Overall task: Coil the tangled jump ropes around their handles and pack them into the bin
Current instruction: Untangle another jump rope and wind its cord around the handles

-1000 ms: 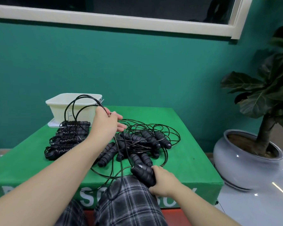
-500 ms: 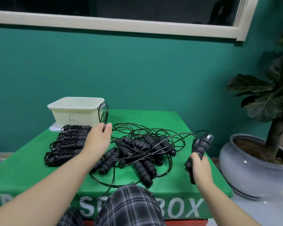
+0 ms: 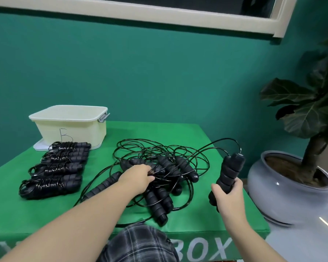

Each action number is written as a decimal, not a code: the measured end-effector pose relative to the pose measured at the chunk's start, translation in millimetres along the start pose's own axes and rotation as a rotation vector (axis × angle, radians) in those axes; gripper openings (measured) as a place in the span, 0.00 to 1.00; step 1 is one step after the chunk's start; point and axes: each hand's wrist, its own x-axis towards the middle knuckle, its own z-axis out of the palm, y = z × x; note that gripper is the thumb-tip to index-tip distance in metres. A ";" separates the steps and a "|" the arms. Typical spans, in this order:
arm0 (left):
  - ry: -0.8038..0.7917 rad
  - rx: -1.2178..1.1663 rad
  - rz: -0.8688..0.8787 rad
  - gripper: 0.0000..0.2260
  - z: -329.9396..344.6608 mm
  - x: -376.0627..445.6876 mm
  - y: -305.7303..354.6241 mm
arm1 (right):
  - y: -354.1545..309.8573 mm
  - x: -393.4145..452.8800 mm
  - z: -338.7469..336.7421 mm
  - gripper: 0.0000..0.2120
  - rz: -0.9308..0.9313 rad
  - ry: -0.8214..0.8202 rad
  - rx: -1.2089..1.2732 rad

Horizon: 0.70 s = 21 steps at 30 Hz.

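Note:
A tangle of black jump ropes (image 3: pixel 165 167) with foam handles lies in the middle of the green table (image 3: pixel 197 210). My left hand (image 3: pixel 138 178) reaches into the tangle and pinches its cords. My right hand (image 3: pixel 228 195) grips a pair of black handles (image 3: pixel 229 173) upright at the table's right edge; their cord arcs back into the tangle. Several coiled ropes (image 3: pixel 53 171) lie in a row at the left. The cream bin (image 3: pixel 70 125), marked B, stands at the back left.
A large potted plant in a grey ceramic pot (image 3: pixel 284 188) stands on the floor right of the table. A teal wall and window sill are behind. My plaid-clad knee (image 3: pixel 138 244) is at the table's front edge.
My left hand has let go of the raised cord loop near the bin and dropped down and right into the tangle. My right hand still grips the handles at the table's right side.

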 end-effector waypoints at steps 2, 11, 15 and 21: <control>-0.024 0.103 0.002 0.10 2.1 7.0 0.5 | 1.5 -0.1 -1.0 0.17 -0.013 -0.006 -0.028; 0.598 -0.572 0.026 0.13 -85.8 8.8 16.7 | 4.6 -1.4 -0.8 0.15 -0.024 -0.068 -0.027; 0.785 -0.785 0.005 0.11 -140.7 9.2 8.3 | 3.9 -5.2 9.8 0.15 0.013 -0.079 -0.013; 0.465 -0.868 -0.189 0.09 -162.9 16.1 -22.7 | -14.3 -17.7 27.4 0.15 -0.040 -0.165 -0.043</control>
